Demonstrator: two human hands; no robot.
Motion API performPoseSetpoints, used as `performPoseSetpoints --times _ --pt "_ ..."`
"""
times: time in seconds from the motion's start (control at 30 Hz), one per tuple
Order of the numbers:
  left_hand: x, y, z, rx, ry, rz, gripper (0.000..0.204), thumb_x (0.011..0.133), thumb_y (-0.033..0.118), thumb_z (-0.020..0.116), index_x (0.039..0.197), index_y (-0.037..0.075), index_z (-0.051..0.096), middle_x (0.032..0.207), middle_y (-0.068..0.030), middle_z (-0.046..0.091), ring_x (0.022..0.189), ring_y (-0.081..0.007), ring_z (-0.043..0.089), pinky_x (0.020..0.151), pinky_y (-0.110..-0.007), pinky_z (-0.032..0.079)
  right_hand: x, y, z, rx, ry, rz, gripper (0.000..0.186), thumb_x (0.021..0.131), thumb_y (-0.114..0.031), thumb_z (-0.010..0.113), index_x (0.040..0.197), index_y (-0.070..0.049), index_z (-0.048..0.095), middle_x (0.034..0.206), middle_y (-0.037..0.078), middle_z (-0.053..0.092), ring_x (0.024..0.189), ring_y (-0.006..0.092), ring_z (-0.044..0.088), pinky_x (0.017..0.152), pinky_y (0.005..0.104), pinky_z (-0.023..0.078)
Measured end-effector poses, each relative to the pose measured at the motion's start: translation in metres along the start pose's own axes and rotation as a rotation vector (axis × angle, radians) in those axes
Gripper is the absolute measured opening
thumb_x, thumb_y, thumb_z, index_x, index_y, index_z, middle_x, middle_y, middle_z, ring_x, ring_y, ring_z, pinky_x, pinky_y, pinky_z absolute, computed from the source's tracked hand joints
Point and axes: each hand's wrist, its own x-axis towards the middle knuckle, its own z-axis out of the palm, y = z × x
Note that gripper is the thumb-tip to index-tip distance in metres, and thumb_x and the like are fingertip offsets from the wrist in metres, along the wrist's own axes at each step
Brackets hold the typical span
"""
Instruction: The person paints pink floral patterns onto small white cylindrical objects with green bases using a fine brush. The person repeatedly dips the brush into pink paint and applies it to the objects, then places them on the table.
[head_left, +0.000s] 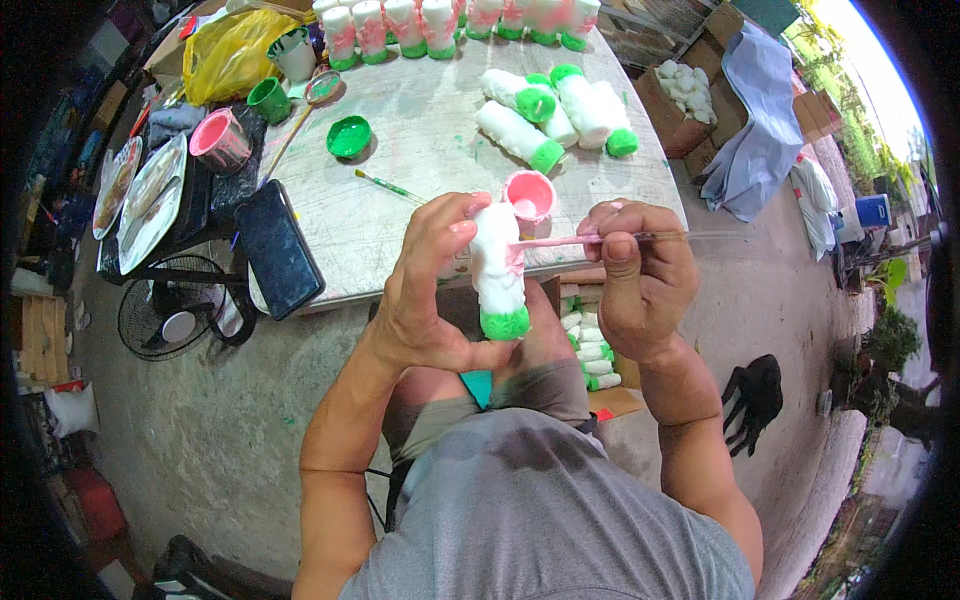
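My left hand (425,285) grips a white candle-shaped cylinder (490,245) with a green end and pink marks on its side. Its fingers are at the white top and its thumb lies by the green bottom. In my right hand (648,280) is a thin paintbrush (560,241), pinched by its handle, whose pink tip touches the cylinder's side. A pink paint cup (530,196) stands just beyond, at the table's near edge. Several white cylinders with green ends (520,135) lie further back. Left of them are a green paint dish (349,138) and another brush (388,186).
Upright pink-marked cylinders (405,28) line the table's (430,110) far side. A phone (279,248) lies at its left edge, near a pink-rimmed can (220,140) and a fan (172,307). Below, a cardboard box (625,370) holds more cylinders. A black animal (752,400) is on the floor to the right.
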Motion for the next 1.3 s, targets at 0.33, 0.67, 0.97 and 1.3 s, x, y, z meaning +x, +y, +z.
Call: performPoseSetpoints --times 0.33,0.67,0.97,1.3 --pt "-0.006 -0.007 -0.003 -0.021 0.049 -0.074 0.119 0.054 0.021 0.095 0.155 0.008 0.034 0.144 -0.0280 0.055 0.127 -0.0387 0.059 0.105 -0.048 0.047 0.021 -0.002 -0.010 -0.208 0.020 -0.024 0.016 0.102 -0.013 0.069 0.102 0.002 0.064 0.095 0.013 0.071 0.079 0.0166 0.064 0.073 0.0299 0.053" --pt "-0.018 -0.025 -0.003 -0.095 0.082 -0.085 0.123 0.055 0.024 0.096 0.157 0.005 0.030 0.149 -0.0269 0.051 0.124 -0.0264 0.058 0.089 -0.033 0.045 0.064 0.016 -0.019 -0.608 -0.511 -0.076 0.009 0.091 -0.004 0.075 0.098 0.001 0.072 0.090 0.012 0.071 0.080 0.0250 0.067 0.072 0.0365 0.052" --pt "-0.018 -0.022 -0.002 -0.077 0.082 -0.140 0.121 0.055 0.026 0.095 0.157 0.005 0.032 0.150 -0.0268 0.051 0.128 -0.0295 0.059 0.090 -0.033 0.050 0.055 -0.002 -0.047 -0.365 -0.347 0.052 0.013 0.087 0.001 0.076 0.100 0.000 0.074 0.094 0.013 0.073 0.088 0.0254 0.071 0.078 0.0340 0.054" --pt "-0.017 -0.021 -0.005 -0.058 0.060 -0.152 0.120 0.057 0.029 0.095 0.156 0.004 0.033 0.149 -0.0270 0.052 0.128 -0.0312 0.059 0.092 -0.034 0.049 0.041 -0.004 -0.062 -0.210 -0.145 0.151 0.008 0.095 -0.001 0.072 0.102 0.001 0.074 0.096 0.007 0.073 0.089 0.0143 0.066 0.080 0.0294 0.052"
